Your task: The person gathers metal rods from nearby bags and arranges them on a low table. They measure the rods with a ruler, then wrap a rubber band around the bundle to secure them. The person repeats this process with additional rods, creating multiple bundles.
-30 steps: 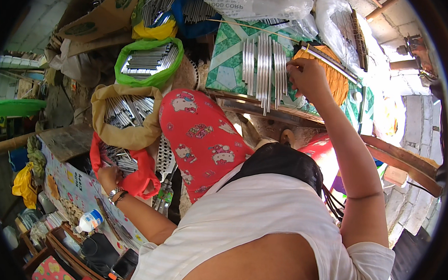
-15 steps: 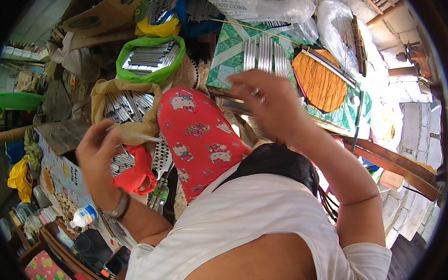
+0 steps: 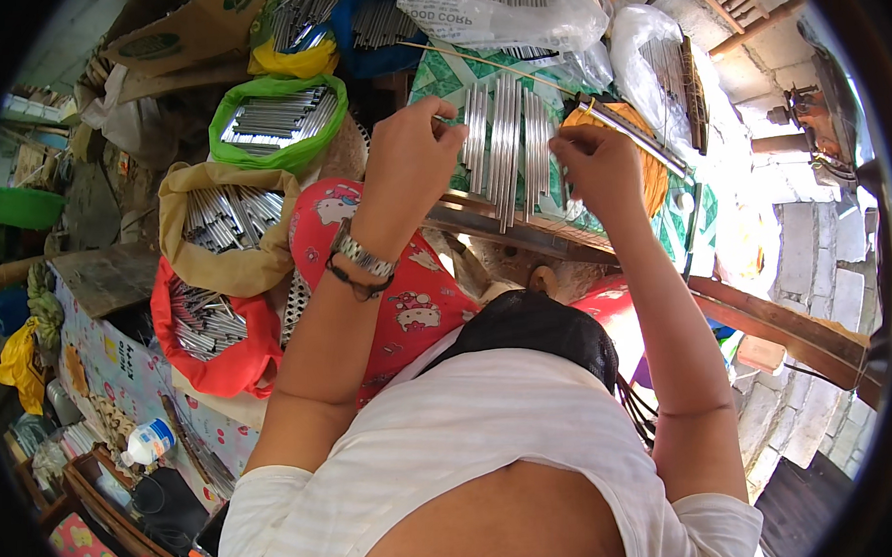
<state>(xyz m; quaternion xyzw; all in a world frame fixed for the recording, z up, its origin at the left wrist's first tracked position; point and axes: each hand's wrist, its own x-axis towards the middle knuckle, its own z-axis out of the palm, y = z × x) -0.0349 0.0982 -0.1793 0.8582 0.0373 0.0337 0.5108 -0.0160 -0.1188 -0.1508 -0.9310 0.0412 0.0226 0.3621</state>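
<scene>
- Left hand [image 3: 409, 161]: grip pinched narrow on a thin metal rod at the left edge of the row of metal rods [image 3: 505, 142].
- Right hand [image 3: 600, 167]: grip curled shut at the row's right edge; whether it holds a rod cannot be told.
- The row lies on the green patterned tabletop [image 3: 447, 74], between both hands.
- Left of the row: green bag [image 3: 278, 122], tan bag [image 3: 227, 228] and red bag [image 3: 214, 328], each filled with rods.

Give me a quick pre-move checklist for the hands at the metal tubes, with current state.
1. Both hands over the row: left hand and right hand at the metal tubes: ok.
2. Tubes lying parallel: ok.
3. Tube pinched in left fingers: cannot tell.
4. Right hand's grasp: cannot tell.
5. Supply within view: green bag, tan bag and red bag hold tubes: ok.
</scene>
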